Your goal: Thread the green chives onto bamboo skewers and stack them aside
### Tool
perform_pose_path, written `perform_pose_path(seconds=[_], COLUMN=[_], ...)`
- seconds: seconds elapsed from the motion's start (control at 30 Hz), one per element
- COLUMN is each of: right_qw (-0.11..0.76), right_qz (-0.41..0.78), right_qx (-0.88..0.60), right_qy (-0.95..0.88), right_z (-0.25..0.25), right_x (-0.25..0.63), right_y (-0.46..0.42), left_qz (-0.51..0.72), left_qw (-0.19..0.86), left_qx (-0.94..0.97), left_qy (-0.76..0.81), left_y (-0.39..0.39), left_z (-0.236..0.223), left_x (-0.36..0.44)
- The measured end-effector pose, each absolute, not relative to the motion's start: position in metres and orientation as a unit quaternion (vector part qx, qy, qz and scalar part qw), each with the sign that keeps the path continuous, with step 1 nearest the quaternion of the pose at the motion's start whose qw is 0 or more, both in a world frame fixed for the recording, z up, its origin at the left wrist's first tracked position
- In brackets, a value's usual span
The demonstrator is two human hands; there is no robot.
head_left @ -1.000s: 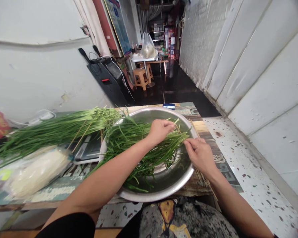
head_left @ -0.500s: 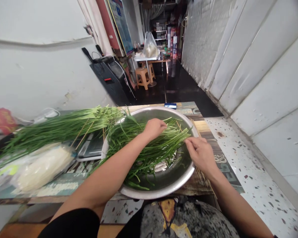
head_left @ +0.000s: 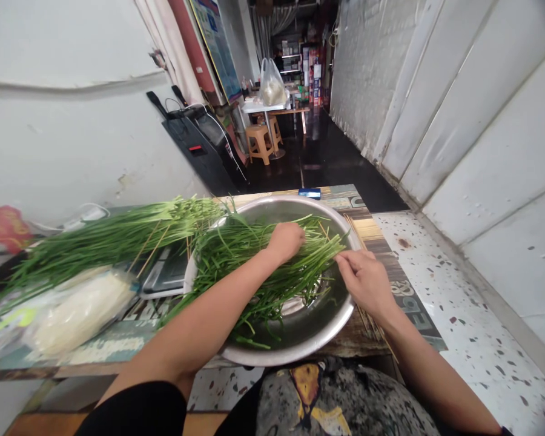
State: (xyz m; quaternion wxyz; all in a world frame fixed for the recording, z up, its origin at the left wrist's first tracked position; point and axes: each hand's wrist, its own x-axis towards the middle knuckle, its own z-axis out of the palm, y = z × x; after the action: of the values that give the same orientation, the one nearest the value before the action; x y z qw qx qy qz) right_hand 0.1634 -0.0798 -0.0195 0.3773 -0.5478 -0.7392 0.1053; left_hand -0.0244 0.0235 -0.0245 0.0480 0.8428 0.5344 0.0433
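Observation:
A heap of long green garlic chives (head_left: 236, 254) lies in a wide metal basin (head_left: 295, 351), pale stem ends toward the right. My left hand (head_left: 287, 241) is over the heap, fingers curled closed on some stems; its fingertips are partly hidden. At the right rim, the thumb and forefinger of my right hand (head_left: 366, 275) pinch together at the chives' stem ends. A thin wooden skewer (head_left: 322, 230) shows among the stems near both hands; whether the right fingers also touch it, I cannot tell.
More chives (head_left: 118, 233) are piled left of the basin, beside a dark tray (head_left: 166, 272) and a plastic bag of pale contents (head_left: 82, 309). Loose skewers (head_left: 367, 321) lie right of the basin. A blue packet (head_left: 309, 193) sits behind it. Stools (head_left: 258, 142) stand beyond.
My left hand has shifted slightly right and down, its fingers turned further into the stems. My right hand stays pinched in nearly the same place. The camera view has moved a little.

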Motion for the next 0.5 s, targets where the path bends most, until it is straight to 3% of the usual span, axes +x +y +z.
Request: perform_pose_path(seconds=[0.13, 0.37, 0.5], right_qw=[0.377, 0.363, 0.353], right_qz=[0.105, 0.106, 0.106], right_qx=[-0.548, -0.556, -0.559], right_qy=[-0.739, -0.74, -0.743], right_z=[-0.02, -0.02, -0.018], right_x=[0.163, 0.163, 0.163], right_y=[-0.08, -0.08, -0.08], left_qz=[0.163, 0.354, 0.391], left_qw=[0.114, 0.413, 0.503], left_qx=[0.808, 0.639, 0.569], left_qy=[0.554, 0.544, 0.52], left_y=[0.02, 0.008, 0.003], left_z=[-0.017, -0.001, 0.004], left_x=[-0.024, -0.016, -0.01])
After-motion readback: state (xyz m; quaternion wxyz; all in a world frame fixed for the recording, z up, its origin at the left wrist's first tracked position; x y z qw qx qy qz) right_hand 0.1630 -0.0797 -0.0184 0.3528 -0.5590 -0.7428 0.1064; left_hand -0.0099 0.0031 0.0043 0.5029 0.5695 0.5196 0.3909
